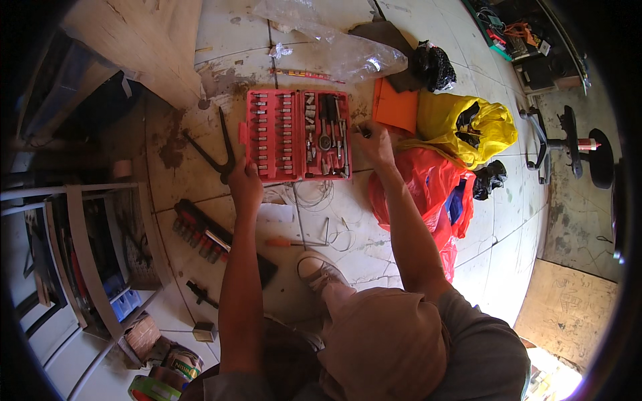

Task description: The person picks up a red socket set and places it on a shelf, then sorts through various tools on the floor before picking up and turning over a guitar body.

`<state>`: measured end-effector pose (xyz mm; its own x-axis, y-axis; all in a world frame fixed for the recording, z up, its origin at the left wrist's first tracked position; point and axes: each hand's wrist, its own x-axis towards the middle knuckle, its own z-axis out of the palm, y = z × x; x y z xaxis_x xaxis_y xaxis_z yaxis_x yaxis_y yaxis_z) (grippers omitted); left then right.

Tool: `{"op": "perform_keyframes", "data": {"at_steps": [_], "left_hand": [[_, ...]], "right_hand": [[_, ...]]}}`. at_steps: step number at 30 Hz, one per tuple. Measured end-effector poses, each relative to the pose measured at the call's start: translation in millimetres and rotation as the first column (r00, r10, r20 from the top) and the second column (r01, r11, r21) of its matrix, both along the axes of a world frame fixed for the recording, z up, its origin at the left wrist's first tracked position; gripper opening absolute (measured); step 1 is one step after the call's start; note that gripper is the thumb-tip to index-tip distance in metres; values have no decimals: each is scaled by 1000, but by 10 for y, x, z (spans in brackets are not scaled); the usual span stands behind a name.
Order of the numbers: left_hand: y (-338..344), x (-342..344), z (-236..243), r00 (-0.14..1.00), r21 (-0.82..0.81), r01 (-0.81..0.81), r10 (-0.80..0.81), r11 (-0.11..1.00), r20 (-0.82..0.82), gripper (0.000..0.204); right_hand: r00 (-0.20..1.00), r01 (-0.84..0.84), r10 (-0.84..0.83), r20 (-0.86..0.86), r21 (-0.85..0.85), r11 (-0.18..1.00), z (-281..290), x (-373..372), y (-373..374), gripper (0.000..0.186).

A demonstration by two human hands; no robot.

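Note:
An open red plastic case [267, 134] lies on the tiled floor, with rows of small bits in its left half and sockets, a ratchet and drivers in its right half. My left hand [245, 182] grips the case by its lower left corner. Just beyond the case's right edge, my right hand [374, 144] has its fingers closed around a small dark object, which I cannot make out. A dark forked metal tool [224, 157] lies left of the case. Below it are a socket rail [190, 234], an orange-handled screwdriver [281, 242] and loose wire [314, 197].
Yellow [491, 130] and red [394, 200] plastic bags, an orange sheet [391, 103] and clear plastic [354, 53] lie around the case. A wooden structure [134, 40] stands upper left, a metal rack [93, 254] left, a chair base [538, 140] right. My shoe [314, 267] is below.

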<state>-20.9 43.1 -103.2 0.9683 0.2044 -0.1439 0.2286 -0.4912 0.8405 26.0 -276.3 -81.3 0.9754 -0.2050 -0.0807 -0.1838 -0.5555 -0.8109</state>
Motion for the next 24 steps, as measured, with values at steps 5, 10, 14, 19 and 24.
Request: {"op": "perform_keyframes", "data": {"at_steps": [5, 10, 14, 19, 24], "left_hand": [[4, -11, 25, 1000, 0, 7, -7, 1000, -21, 24], [-3, -19, 67, 1000, -6, 4, -4, 1000, -27, 24], [-9, -19, 59, 999, -31, 2, -3, 1000, -35, 24], [2, -17, 14, 999, -15, 14, -15, 1000, -32, 24], [62, -25, -100, 999, 45, 22, -24, 999, 32, 23]], "right_hand": [[978, -209, 208, -23, -77, 975, 105, -23, 177, 33], [957, -279, 274, -96, -51, 959, 250, -112, 433, 34], [971, -236, 233, -50, -93, 967, 219, -153, 510, 33], [977, -214, 212, -27, -164, 963, 185, -174, 525, 30], [976, -211, 209, -56, -32, 977, 237, -155, 513, 31]]}}
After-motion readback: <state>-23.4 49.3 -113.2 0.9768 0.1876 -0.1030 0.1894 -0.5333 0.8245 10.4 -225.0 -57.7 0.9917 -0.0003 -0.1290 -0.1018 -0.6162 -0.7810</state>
